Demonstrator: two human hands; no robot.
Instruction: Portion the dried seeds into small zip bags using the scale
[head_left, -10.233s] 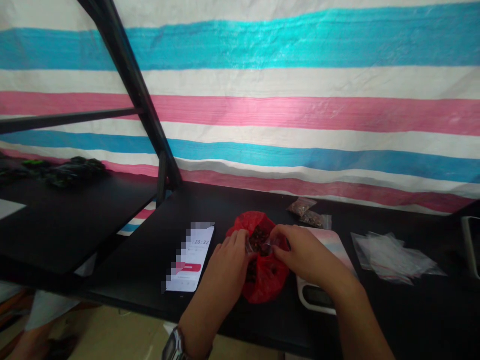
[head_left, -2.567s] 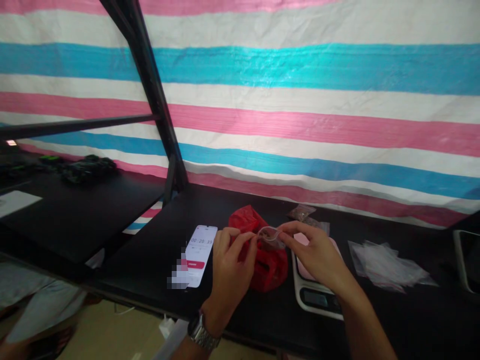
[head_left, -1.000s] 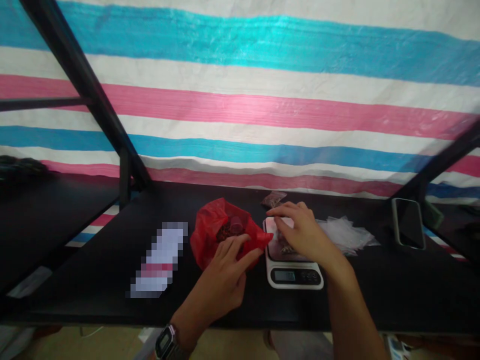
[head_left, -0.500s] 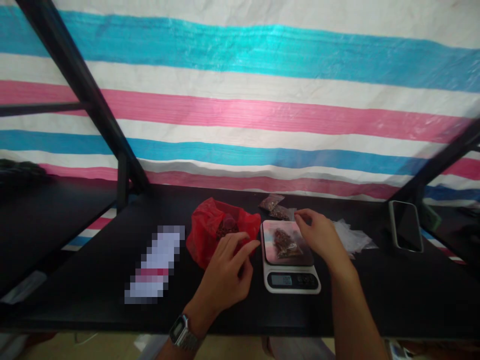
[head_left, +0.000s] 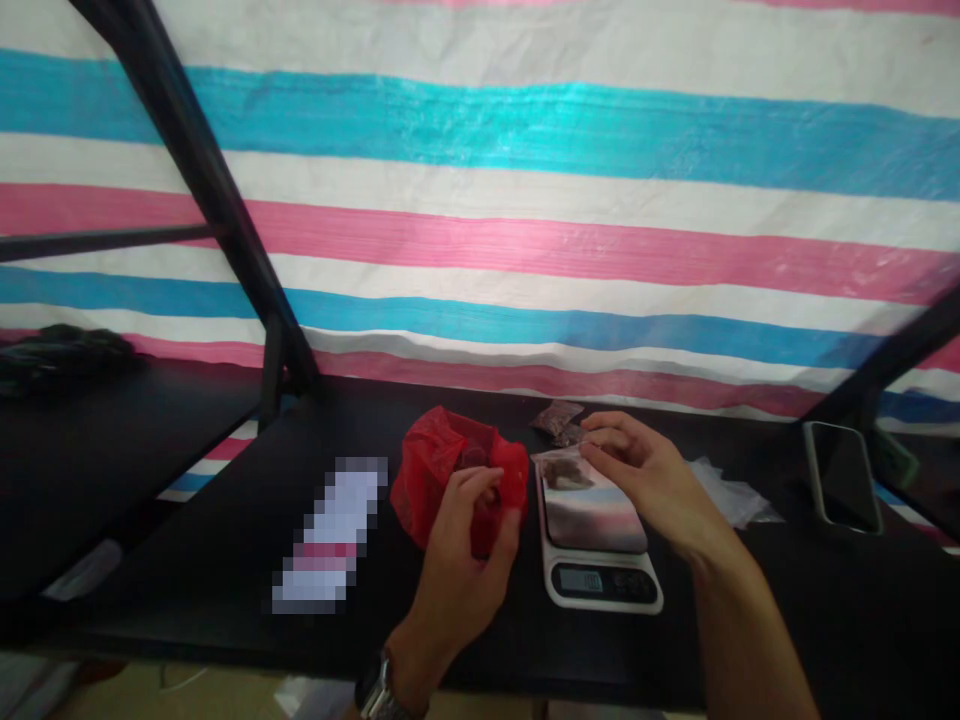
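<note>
My left hand (head_left: 469,565), a watch on its wrist, is at the near right side of a crumpled red plastic bag (head_left: 427,470). Its thumb and fingers are apart over the bag's mouth, and the contents are mostly hidden. At the far edge of a white kitchen scale (head_left: 604,590), the fingers of my right hand (head_left: 649,475) pinch a small clear zip bag (head_left: 568,472) of brown bits, partly hidden and blurred with the plate's reflection. Just behind the scale lie small filled bags (head_left: 556,416).
Several clear empty bags (head_left: 731,495) lie right of the scale. A phone (head_left: 844,478) leans at the right. A blurred-out pale sheet (head_left: 330,540) lies left on the black table (head_left: 225,590). Black frame bars (head_left: 247,250) and a striped tarp (head_left: 525,250) stand behind.
The filled zip bag has moved from the middle of the scale plate to its far edge with my right hand. My left hand has come to the red bag's mouth. The view has shifted slightly.
</note>
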